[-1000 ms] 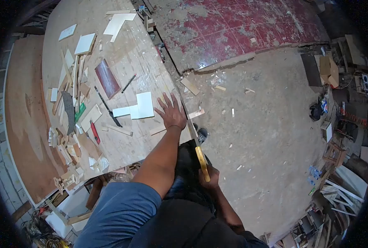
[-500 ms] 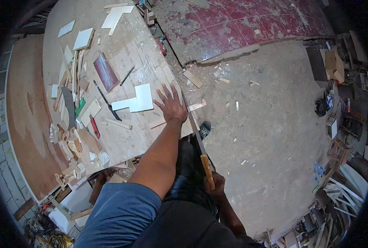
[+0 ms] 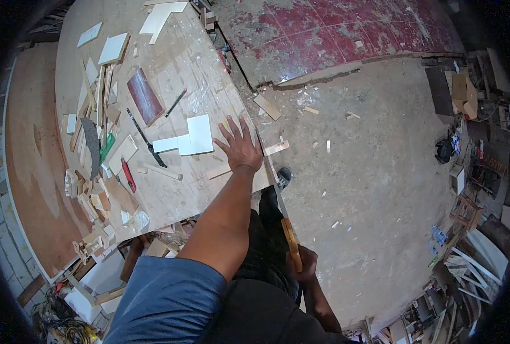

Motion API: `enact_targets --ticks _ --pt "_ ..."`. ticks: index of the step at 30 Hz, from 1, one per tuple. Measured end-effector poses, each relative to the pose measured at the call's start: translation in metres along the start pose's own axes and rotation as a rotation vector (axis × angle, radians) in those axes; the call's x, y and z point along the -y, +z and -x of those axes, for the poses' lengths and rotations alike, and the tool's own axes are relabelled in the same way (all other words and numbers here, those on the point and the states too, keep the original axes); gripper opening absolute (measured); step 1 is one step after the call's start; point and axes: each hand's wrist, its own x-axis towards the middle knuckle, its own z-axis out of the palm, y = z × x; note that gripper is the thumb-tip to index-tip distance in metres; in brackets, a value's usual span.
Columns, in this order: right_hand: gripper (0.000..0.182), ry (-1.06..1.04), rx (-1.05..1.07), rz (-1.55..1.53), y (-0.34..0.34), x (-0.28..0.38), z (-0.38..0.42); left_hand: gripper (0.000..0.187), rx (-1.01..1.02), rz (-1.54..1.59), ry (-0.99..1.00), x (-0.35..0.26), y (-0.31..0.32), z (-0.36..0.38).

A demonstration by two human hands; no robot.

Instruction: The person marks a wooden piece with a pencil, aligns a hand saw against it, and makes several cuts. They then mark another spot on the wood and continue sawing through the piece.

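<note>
My left hand [image 3: 242, 150] lies flat with its fingers spread near the right edge of the worktable [image 3: 169, 200]. Under its palm runs a thin wood strip [image 3: 276, 148], its outer end sticking out past the table edge. My right hand [image 3: 305, 264] is wrapped round the yellow-brown handle of a handsaw [image 3: 290, 235]. The narrow saw blade slants up along the table edge to the strip, beside my left hand; where its teeth meet the wood is hard to make out. Left of my fingers lies a white-faced, stepped panel piece [image 3: 198, 135].
A dark pencil-like stick [image 3: 176, 102], a black-handled tool [image 3: 146, 139], a curved brown piece [image 3: 145, 96] and a red cutter [image 3: 129, 175] lie on the table. Wood offcuts [image 3: 97, 200] crowd its left side. Scraps dot the concrete floor [image 3: 369, 172]; a shoe [image 3: 284, 178] stands below the edge.
My right hand has drawn the saw slightly back toward my body. My left hand stays on the strip, and the view has shifted a little.
</note>
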Motion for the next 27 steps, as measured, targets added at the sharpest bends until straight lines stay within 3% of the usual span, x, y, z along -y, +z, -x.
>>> enact_targets --ticks 2,9,12,13,15,17,22,24,27 --pt "0.016 -0.071 -0.005 0.042 -0.003 -0.003 -0.001 0.095 0.096 -0.025 -0.017 -0.002 -0.006 -0.001" --pt "0.016 -0.239 -0.043 0.141 -0.002 -0.012 0.0 0.096 0.01 0.02 0.004 0.0 0.0 -0.002" --pt "0.015 -0.293 -0.084 0.131 -0.005 0.001 -0.007 0.096 0.094 0.016 -0.013 0.0 0.001 -0.001" --pt "0.015 -0.287 -0.084 0.13 -0.004 0.007 -0.008 0.097 0.015 0.023 0.01 0.002 0.009 0.0" --pt "0.013 0.041 -0.01 -0.109 0.0 0.02 -0.012 0.098 -0.069 0.032 0.037 -0.001 0.001 0.0" --pt "0.015 -0.003 -0.041 -0.103 0.002 0.026 -0.012 0.1 0.147 -0.033 -0.009 -0.003 -0.012 -0.001" --pt "0.018 0.026 -0.072 -0.155 -0.006 0.037 -0.01 0.102 0.145 -0.033 -0.009 -0.003 -0.01 -0.002" --pt "0.009 0.044 0.018 -0.007 -0.006 0.033 -0.017 0.102 0.138 -0.054 -0.005 -0.003 -0.009 0.0" --pt "0.01 0.087 0.013 -0.052 -0.005 0.047 -0.021 0.102 0.109 -0.028 -0.01 -0.002 -0.008 -0.003"
